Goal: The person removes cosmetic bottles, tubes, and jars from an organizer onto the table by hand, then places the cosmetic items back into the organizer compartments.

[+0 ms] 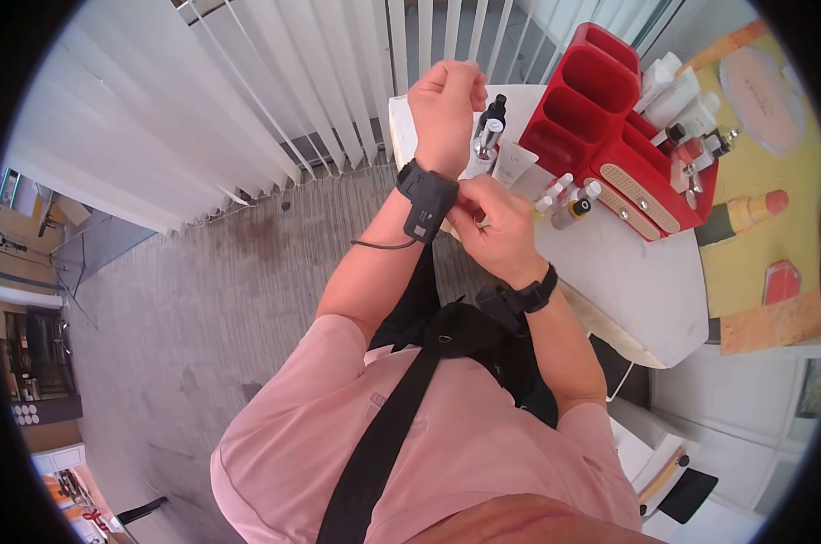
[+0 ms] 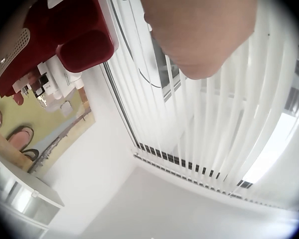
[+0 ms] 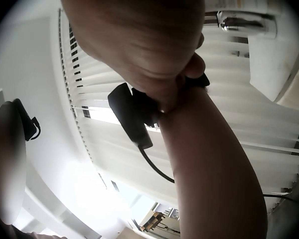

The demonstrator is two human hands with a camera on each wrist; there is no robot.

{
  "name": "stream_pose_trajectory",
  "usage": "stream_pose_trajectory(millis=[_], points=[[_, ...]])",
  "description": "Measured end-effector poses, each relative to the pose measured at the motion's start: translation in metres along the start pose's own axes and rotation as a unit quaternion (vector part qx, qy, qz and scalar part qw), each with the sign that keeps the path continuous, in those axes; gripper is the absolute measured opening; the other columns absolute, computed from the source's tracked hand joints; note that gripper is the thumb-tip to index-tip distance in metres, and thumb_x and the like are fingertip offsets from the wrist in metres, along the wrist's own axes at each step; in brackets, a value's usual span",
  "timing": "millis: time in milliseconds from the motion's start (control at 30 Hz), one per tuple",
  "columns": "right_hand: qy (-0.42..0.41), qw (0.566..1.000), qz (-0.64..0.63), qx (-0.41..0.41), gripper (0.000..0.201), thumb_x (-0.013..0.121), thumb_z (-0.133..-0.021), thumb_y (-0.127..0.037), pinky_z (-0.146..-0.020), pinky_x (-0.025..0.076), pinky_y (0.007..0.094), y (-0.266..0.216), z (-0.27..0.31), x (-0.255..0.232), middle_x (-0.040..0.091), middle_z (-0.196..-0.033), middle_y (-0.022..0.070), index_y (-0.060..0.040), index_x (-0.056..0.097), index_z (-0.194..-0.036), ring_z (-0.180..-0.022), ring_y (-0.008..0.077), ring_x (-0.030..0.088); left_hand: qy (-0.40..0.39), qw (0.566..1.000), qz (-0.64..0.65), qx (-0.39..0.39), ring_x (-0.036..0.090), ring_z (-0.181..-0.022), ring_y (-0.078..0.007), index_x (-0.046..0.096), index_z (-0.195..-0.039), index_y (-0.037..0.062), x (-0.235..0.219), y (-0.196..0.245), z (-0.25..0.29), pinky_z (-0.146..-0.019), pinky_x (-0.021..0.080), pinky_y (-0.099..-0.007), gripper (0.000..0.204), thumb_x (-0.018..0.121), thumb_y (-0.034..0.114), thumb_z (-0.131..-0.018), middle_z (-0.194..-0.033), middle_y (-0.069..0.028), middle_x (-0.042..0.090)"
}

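Observation:
My left hand (image 1: 445,98) is raised over the table's near-left edge, its fingers curled in with nothing seen in them. On that wrist sits a black wrist camera (image 1: 429,207) with a thin cable. The right hand (image 1: 497,222) is up against the left wrist, its thumb and fingers pinching the camera's black strap (image 3: 198,80); part of the grip is hidden behind the hand. A second black wrist camera (image 1: 504,304) is on the right wrist. Just beyond the hands stand a silver-capped bottle (image 1: 487,136), a black-topped bottle (image 1: 494,109) and a white tube (image 1: 516,161).
A red organizer (image 1: 574,118) with woven-front drawers stands on the white table (image 1: 669,299), several cosmetic bottles and tubes in it. Small bottles (image 1: 569,213) stand before it. White vertical blinds (image 1: 293,91) hang behind. A yellow board (image 1: 755,181) with makeup pictures is at right.

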State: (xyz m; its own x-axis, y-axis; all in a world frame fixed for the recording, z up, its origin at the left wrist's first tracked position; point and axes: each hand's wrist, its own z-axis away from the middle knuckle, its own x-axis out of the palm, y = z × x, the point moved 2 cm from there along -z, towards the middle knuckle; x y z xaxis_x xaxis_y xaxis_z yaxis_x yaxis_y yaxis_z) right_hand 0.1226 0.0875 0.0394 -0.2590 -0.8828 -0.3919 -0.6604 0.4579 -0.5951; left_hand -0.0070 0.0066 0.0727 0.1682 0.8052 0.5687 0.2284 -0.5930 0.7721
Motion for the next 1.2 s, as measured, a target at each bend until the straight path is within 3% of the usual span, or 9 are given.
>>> stream_pose_trajectory(millis=[133,433,500,700,800,867,933,1067,1200], points=[[-0.006,1.000,0.024,-0.017,0.023,0.081,-0.082,0.003,-0.056,0.051,0.0323,0.000,-0.001,-0.001,0.068,-0.083,0.0084,-0.0023,0.068,-0.101,-0.062,0.0212,0.067,-0.013,1.000,-0.003,-0.001,0.056,-0.067,-0.0109,0.068,-0.082,0.0035,0.000,-0.006,0.002,-0.067,0.046,-0.0273,0.020,0.066,0.015,-0.098,-0.074,-0.0025,0.065],[-0.025,0.997,-0.039,0.068,0.016,0.074,-0.087,0.006,-0.063,0.054,0.0314,0.008,0.003,-0.007,0.069,-0.086,0.0108,0.0014,0.066,-0.100,-0.069,0.0200,0.070,-0.045,0.987,-0.144,0.048,0.059,-0.071,-0.0053,0.074,-0.089,0.0000,-0.003,-0.018,0.010,-0.064,0.047,-0.0234,0.014,0.071,0.012,-0.097,-0.077,0.0001,0.069],[-0.028,0.992,-0.068,0.103,0.013,0.073,-0.090,0.005,-0.066,0.055,0.0302,0.015,0.006,-0.007,0.071,-0.089,0.0105,0.0028,0.067,-0.102,-0.073,0.0163,0.071,-0.042,0.976,-0.188,0.101,0.058,-0.064,-0.0036,0.071,-0.085,-0.0006,-0.002,-0.017,0.013,-0.054,0.045,-0.0241,0.018,0.070,0.012,-0.098,-0.071,0.0004,0.069],[-0.008,0.972,-0.149,0.179,0.014,0.072,-0.092,0.003,-0.069,0.057,0.0284,0.015,0.011,0.003,0.074,-0.091,0.0100,0.0029,0.071,-0.106,-0.077,0.0143,0.072,-0.048,0.962,-0.239,0.126,0.060,-0.066,-0.0042,0.072,-0.089,-0.0014,-0.010,-0.022,0.012,-0.057,0.050,-0.0251,0.018,0.073,0.013,-0.099,-0.072,0.0002,0.070],[-0.006,0.974,-0.148,0.172,0.018,0.074,-0.092,0.000,-0.068,0.056,0.0293,0.012,0.011,0.010,0.073,-0.086,0.0082,0.0005,0.071,-0.110,-0.074,0.0143,0.071,-0.020,0.995,-0.095,-0.007,0.060,-0.066,-0.0094,0.071,-0.088,-0.0012,-0.025,-0.038,-0.003,-0.060,0.048,-0.0265,0.017,0.068,0.011,-0.100,-0.074,-0.0040,0.067],[-0.017,0.977,-0.128,0.170,0.022,0.076,-0.091,0.000,-0.069,0.057,0.0277,0.000,0.011,0.008,0.075,-0.088,0.0076,-0.0011,0.070,-0.113,-0.075,0.0141,0.073,-0.021,0.996,-0.044,-0.074,0.058,-0.063,-0.0108,0.070,-0.088,-0.0012,-0.034,-0.045,-0.007,-0.058,0.047,-0.0276,0.018,0.067,0.012,-0.100,-0.074,-0.0043,0.065],[-0.014,0.981,-0.091,0.169,0.021,0.076,-0.092,-0.001,-0.068,0.057,0.0279,-0.002,0.020,0.001,0.075,-0.089,0.0078,-0.0013,0.071,-0.112,-0.075,0.0147,0.073,0.045,0.981,0.079,-0.173,0.053,-0.060,-0.0122,0.066,-0.087,0.0005,-0.041,-0.054,-0.010,-0.053,0.042,-0.0278,0.019,0.065,0.014,-0.100,-0.075,-0.0029,0.061],[0.020,0.993,0.010,0.119,0.014,0.077,-0.091,-0.007,-0.064,0.056,0.0297,-0.007,0.039,-0.033,0.074,-0.088,0.0060,-0.0043,0.071,-0.103,-0.071,0.0182,0.073,0.073,0.977,0.070,-0.187,0.049,-0.058,-0.0089,0.061,-0.081,0.0055,-0.070,-0.073,-0.022,-0.049,0.036,-0.0239,0.021,0.066,0.016,-0.099,-0.073,-0.0016,0.058],[0.092,0.975,0.107,0.173,0.012,0.078,-0.093,-0.008,-0.064,0.056,0.0270,0.002,0.060,-0.096,0.074,-0.083,0.0051,-0.0037,0.074,-0.103,-0.071,0.0123,0.072,0.080,0.980,-0.013,-0.184,0.037,-0.047,-0.0096,0.054,-0.077,0.0094,-0.080,-0.077,-0.030,-0.044,0.025,-0.0273,0.024,0.065,0.016,-0.098,-0.064,0.0013,0.049]])
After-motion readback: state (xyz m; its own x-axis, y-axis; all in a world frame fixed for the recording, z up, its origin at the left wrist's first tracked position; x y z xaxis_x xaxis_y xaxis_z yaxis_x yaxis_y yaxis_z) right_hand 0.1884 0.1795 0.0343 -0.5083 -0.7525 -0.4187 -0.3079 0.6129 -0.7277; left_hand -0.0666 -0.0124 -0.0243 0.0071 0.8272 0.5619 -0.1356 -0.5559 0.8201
